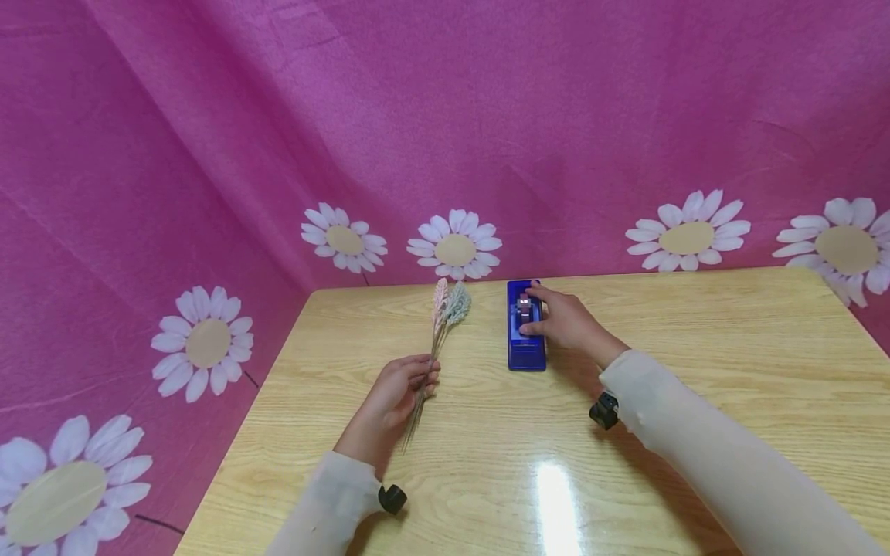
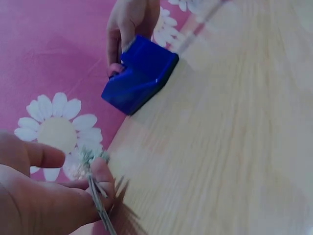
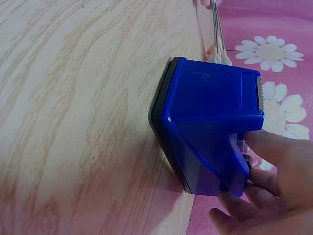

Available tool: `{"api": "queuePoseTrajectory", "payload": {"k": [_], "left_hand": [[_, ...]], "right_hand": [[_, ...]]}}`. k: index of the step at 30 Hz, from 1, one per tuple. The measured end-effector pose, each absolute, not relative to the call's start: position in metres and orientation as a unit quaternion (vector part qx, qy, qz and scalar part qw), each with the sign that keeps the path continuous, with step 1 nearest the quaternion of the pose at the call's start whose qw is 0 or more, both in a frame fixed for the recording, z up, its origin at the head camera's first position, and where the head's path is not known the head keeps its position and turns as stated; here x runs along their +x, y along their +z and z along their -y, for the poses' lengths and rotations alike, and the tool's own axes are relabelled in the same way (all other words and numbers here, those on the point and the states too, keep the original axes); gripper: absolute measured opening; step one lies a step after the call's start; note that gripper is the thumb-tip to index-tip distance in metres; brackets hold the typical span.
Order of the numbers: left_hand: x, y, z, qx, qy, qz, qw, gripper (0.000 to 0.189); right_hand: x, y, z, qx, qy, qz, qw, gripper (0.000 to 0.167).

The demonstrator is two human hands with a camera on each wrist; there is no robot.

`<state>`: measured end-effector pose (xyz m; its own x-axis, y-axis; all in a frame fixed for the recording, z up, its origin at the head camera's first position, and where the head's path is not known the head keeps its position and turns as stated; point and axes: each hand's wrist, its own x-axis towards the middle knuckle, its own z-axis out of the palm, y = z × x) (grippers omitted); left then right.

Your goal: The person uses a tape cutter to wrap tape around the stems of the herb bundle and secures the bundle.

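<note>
In the head view, my left hand (image 1: 396, 388) holds the thin stems of a small bunch of artificial flowers (image 1: 443, 328), one pink head and one pale green. The flower heads point toward the far edge of the table, and the stems cross the curled fingers (image 2: 101, 178) in the left wrist view. To the right stands a blue tape dispenser (image 1: 527, 357) with a tape roll (image 1: 524, 307) in its middle. My right hand (image 1: 572, 318) grips the dispenser around the roll's recess. Its thumb and fingers lie on either side in the right wrist view.
The light wooden table (image 1: 480, 463) ends just behind the dispenser and the flowers. A pink cloth (image 1: 528, 139) printed with white daisies hangs behind and along the left. Dark wrist cameras (image 1: 603, 411) sit at both sleeves.
</note>
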<state>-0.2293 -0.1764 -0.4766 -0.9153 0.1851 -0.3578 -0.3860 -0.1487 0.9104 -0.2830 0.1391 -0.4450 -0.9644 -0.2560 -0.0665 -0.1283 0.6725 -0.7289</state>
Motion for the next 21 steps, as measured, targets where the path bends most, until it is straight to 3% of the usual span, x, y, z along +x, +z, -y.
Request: {"api": "queuePoseTrajectory", "payload": {"k": [15, 21], "left_hand": [[-0.236, -0.478, 0.148, -0.138, 0.814, -0.551, 0.124, 0.040], [-0.231, -0.482, 0.136, -0.113, 0.827, -0.540, 0.107, 0.050]], "right_hand": [[-0.281, -0.448, -0.144, -0.112, -0.399, -0.906, 0.081, 0.078], [-0.280, -0.453, -0.154, -0.124, -0.416, -0.899, 0.064, 0.076]]}}
